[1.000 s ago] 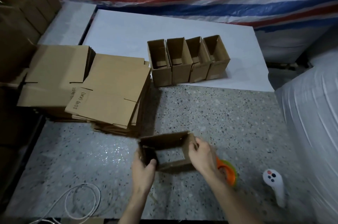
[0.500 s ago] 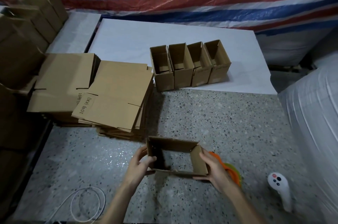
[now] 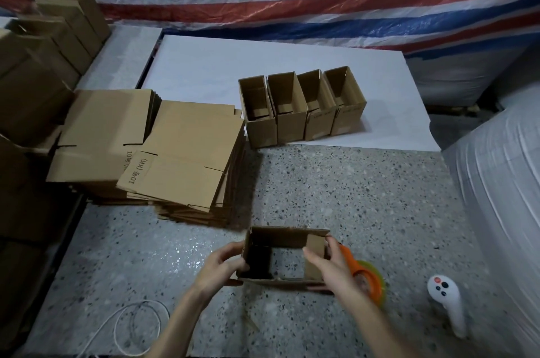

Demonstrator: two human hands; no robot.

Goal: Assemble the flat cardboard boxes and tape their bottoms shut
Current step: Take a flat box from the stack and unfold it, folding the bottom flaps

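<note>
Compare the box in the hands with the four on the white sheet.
The held box has an open bottom, floor showing; the four boxes have closed bottoms. Left hand and right hand grip the held box; the four boxes stand untouched. All are brown cardboard.

The tape roll [image 3: 378, 276] is half hidden behind the right hand [image 3: 330, 270]; the left inside of the held box [image 3: 287, 236] is lost in shadow; both forearms are cut off by the lower edge, as is the cable [image 3: 128, 325]; the cartons [image 3: 43, 65] at the left are cropped by the frame, and the white bundle [image 3: 496, 197] by the right edge; the print on the finished boxes [image 3: 292, 124] is too small to be read.
</note>
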